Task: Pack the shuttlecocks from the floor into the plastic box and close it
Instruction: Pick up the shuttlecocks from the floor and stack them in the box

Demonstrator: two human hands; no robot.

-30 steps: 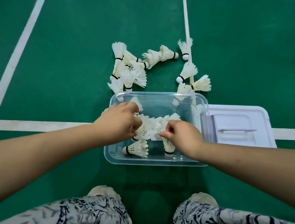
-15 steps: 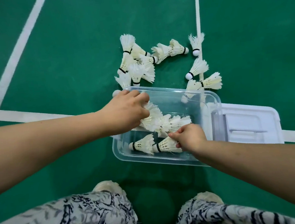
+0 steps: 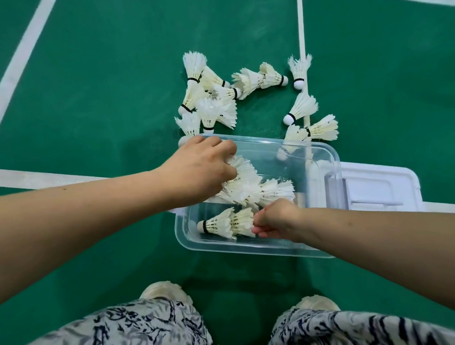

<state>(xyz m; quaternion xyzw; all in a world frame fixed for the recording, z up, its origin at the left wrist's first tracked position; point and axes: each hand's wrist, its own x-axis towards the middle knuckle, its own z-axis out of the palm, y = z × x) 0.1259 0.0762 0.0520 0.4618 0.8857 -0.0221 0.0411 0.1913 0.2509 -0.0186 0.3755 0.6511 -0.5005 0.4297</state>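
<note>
Both forearms bare to edge of view, no sleeves, no watch or bands. Left hand (image 3: pixel 201 171) & right hand (image 3: pixel 278 221) bare, no gloves. Trousers (image 3: pixel 120 341) loose, off-white w/ dark navy & grey brush-stroke print on both legs. Shoes (image 3: pixel 165 293) pale cream, rounded toes, only tips showing.

Left hand (image 3: pixel 203 168): back up, fingers curled downward, forearm bare, reaching in from the left edge. Right hand (image 3: pixel 276 221): lower and nearer the body, fingers bent toward the left, fingertips (image 3: pixel 258 228) pinched close together, bare forearm entering from the right edge. Hands apart, not touching.
</note>
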